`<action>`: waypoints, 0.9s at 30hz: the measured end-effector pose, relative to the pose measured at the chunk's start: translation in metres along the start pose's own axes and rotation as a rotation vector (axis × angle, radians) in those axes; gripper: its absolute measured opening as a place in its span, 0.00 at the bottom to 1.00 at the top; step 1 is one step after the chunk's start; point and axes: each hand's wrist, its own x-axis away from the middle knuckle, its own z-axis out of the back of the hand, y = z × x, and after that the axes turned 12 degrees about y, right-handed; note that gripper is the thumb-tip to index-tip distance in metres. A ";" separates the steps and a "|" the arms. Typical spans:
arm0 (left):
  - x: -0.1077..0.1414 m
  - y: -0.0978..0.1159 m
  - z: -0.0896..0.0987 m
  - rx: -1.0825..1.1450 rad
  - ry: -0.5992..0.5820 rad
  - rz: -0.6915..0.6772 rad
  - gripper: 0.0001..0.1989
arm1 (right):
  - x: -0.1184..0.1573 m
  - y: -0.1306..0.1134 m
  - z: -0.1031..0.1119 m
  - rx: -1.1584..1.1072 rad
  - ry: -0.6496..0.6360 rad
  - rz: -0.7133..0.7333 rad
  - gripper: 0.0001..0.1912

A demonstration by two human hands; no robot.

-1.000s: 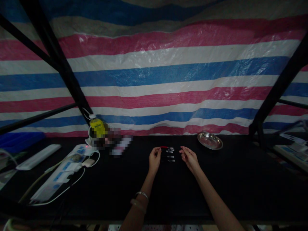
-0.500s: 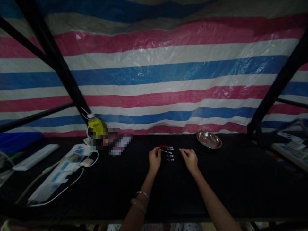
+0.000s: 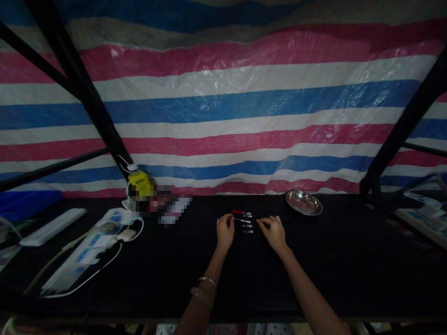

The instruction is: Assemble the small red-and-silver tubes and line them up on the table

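Note:
Between my hands, several slim pens lie side by side on the black tabletop (image 3: 251, 274). The farthest pen (image 3: 240, 212) is red; nearer ones, such as a black pen (image 3: 248, 231), have silvery ends. My left hand (image 3: 225, 231), a bangle on its wrist, is at their left ends, thumb and forefinger pinched on a thin dark pen (image 3: 243, 220) with a bright line along it. My right hand (image 3: 274, 232) is just right of the pens, a small gap from their silvery ends. Its thumb and forefinger are pinched together; anything between them is too small to make out.
A round metal dish (image 3: 303, 203) stands at the back right. At the left are a power strip (image 3: 87, 251) with cables, a white bar (image 3: 54, 227), a yellow-labelled bottle (image 3: 140, 183) and blurred-out items. A striped sheet (image 3: 244, 107) hangs behind, between black frame posts (image 3: 391, 139).
My right hand has moved slightly left, closer to the silvery ends of the pens. My left hand keeps its pinch and has barely shifted.

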 end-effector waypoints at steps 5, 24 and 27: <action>0.001 0.000 0.000 -0.038 -0.014 -0.024 0.09 | 0.000 0.007 -0.003 0.151 0.015 0.094 0.12; 0.002 0.000 0.001 -0.176 0.000 -0.025 0.09 | 0.005 0.002 -0.003 0.608 0.015 -0.085 0.37; 0.002 0.000 0.002 -0.186 -0.002 -0.013 0.09 | 0.004 0.006 -0.003 0.582 -0.052 -0.031 0.34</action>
